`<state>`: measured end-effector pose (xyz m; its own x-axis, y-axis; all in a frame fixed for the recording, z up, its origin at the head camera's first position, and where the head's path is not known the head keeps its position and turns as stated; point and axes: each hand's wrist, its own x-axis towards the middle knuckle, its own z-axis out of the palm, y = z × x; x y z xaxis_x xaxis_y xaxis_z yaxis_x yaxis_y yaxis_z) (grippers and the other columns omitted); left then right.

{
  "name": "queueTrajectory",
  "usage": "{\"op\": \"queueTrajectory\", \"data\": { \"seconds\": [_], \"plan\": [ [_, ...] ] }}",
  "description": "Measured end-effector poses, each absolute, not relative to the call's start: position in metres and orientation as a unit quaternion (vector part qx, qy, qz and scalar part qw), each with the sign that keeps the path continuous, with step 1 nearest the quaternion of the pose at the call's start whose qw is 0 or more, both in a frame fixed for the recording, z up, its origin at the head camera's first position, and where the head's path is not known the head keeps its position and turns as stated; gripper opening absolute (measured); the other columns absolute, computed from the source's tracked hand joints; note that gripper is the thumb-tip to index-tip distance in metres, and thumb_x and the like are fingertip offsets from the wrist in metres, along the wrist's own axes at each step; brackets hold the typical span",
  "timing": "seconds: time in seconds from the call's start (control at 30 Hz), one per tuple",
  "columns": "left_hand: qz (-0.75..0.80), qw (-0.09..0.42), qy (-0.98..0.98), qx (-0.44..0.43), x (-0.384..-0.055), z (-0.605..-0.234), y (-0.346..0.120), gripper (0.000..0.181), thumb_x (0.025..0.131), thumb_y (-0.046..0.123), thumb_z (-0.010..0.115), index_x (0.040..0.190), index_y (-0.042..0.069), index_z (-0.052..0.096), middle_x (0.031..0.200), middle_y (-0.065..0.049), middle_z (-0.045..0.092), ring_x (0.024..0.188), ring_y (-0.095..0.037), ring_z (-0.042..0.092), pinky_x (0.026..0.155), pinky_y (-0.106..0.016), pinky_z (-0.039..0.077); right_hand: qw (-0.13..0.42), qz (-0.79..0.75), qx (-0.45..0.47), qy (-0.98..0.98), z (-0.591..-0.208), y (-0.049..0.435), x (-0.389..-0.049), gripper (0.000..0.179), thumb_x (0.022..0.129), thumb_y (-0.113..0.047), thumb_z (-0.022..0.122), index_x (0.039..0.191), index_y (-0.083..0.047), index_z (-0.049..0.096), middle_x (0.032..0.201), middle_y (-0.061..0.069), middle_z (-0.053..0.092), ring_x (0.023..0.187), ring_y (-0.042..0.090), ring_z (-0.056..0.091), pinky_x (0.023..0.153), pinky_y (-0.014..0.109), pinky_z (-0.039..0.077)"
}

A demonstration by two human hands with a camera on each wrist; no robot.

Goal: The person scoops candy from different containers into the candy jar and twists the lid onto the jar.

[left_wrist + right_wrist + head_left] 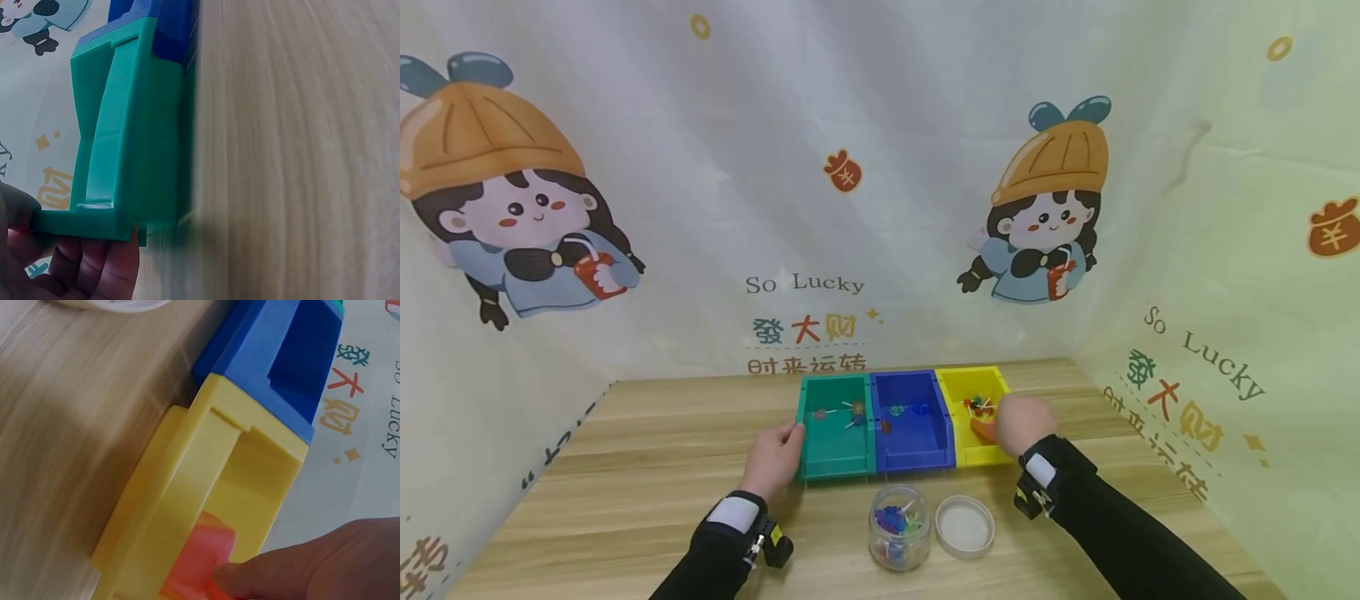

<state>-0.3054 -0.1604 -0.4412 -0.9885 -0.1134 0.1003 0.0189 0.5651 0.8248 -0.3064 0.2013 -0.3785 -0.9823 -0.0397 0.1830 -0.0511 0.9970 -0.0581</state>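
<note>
A green bin point(837, 458), a blue bin point(916, 454) and a yellow bin point(981, 456) stand side by side. My left hand point(772, 460) grips the green bin's left wall, thumb on one side and fingers underneath in the left wrist view. At the yellow bin, my right hand point(1028, 423) holds a translucent red scoop-like plastic piece point(203, 553), its exact shape partly hidden. Small lollipops point(979, 404) lie behind that piece in the yellow bin. More lollipops point(856, 409) are in the green bin, and small coloured pieces point(897, 410) in the blue one.
In front of the bins stands an uncovered clear jar point(898, 550) with blue and green pieces inside. A round white-rimmed lid point(965, 527) lies right of it on the wooden table point(647, 467). A printed curtain point(917, 250) hangs behind and at both sides.
</note>
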Motion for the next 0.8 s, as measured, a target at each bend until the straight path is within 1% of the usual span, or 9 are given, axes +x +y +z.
{"op": "queueTrajectory", "data": {
  "seconds": [0.03,0.17,0.2,0.27,0.33,0.5,0.63,0.8],
  "plan": [
    [-0.465,0.071,-0.882,0.026,-0.305,-0.441,-0.16,0.048,0.117,0.027,0.043,0.152,-0.001,0.061,0.153,-0.028,0.061,0.147,-0.048,0.057,0.122,-0.067,0.045,0.085,0.031,0.022,-0.996,-0.379,0.199,-0.308,0.051,0.1,-0.044,0.076,0.078,0.001,0.073,0.069,0.01,0.062,0.063,0.027,0.061,0.059,0.033,0.048],
    [-0.471,0.068,-0.879,0.025,-0.306,-0.441,-0.161,0.048,0.118,0.026,0.043,0.154,-0.001,0.059,0.155,-0.027,0.06,0.148,-0.047,0.056,0.123,-0.066,0.044,0.066,0.027,0.015,-0.997,-0.381,0.191,-0.316,0.035,0.102,-0.029,0.075,0.086,0.002,0.075,0.074,0.012,0.066,0.066,0.027,0.062,0.062,0.035,0.054],
    [-0.472,0.065,-0.879,0.025,-0.306,-0.441,-0.161,0.049,0.118,0.026,0.043,0.154,-0.001,0.058,0.156,-0.027,0.059,0.149,-0.047,0.055,0.123,-0.066,0.043,0.063,0.029,0.01,-0.998,-0.382,0.189,-0.319,0.033,0.102,-0.028,0.075,0.086,0.001,0.075,0.074,0.012,0.066,0.067,0.027,0.062,0.063,0.036,0.056],
    [-0.477,0.06,-0.876,0.025,-0.306,-0.442,-0.162,0.049,0.118,0.027,0.043,0.155,-0.001,0.057,0.157,-0.026,0.058,0.149,-0.046,0.055,0.124,-0.066,0.043,0.057,0.028,0.003,-0.998,-0.383,0.186,-0.324,0.031,0.103,-0.026,0.074,0.087,0.001,0.076,0.075,0.012,0.067,0.067,0.027,0.062,0.063,0.038,0.057],
    [-0.478,0.057,-0.876,0.027,-0.306,-0.442,-0.163,0.049,0.118,0.028,0.043,0.155,-0.001,0.057,0.157,-0.026,0.058,0.148,-0.046,0.055,0.124,-0.066,0.043,0.047,0.035,-0.01,-0.998,-0.385,0.183,-0.33,0.031,0.103,-0.026,0.073,0.088,0.001,0.076,0.076,0.012,0.067,0.069,0.027,0.062,0.065,0.038,0.057],
    [-0.479,0.059,-0.875,0.025,-0.308,-0.442,-0.165,0.049,0.117,0.029,0.045,0.155,-0.001,0.056,0.157,-0.027,0.057,0.146,-0.046,0.057,0.123,-0.067,0.044,0.04,0.054,-0.033,-0.997,-0.39,0.178,-0.345,0.022,0.101,-0.018,0.073,0.088,0.0,0.076,0.078,0.012,0.067,0.07,0.027,0.062,0.067,0.038,0.055],
    [-0.479,0.066,-0.875,0.017,-0.309,-0.443,-0.166,0.048,0.117,0.028,0.047,0.153,-0.001,0.058,0.154,-0.027,0.059,0.145,-0.046,0.058,0.121,-0.066,0.046,0.047,0.067,-0.04,-0.996,-0.399,0.177,-0.354,0.02,0.101,-0.016,0.073,0.091,0.001,0.075,0.078,0.012,0.067,0.07,0.028,0.063,0.068,0.04,0.059],
    [-0.479,0.066,-0.875,0.01,-0.308,-0.444,-0.167,0.047,0.116,0.027,0.048,0.153,-0.001,0.059,0.154,-0.027,0.059,0.147,-0.046,0.057,0.121,-0.065,0.046,0.06,0.078,-0.043,-0.994,-0.409,0.175,-0.363,0.019,0.102,-0.013,0.071,0.095,0.004,0.075,0.082,0.015,0.071,0.071,0.029,0.065,0.072,0.046,0.064]
  ]
}}
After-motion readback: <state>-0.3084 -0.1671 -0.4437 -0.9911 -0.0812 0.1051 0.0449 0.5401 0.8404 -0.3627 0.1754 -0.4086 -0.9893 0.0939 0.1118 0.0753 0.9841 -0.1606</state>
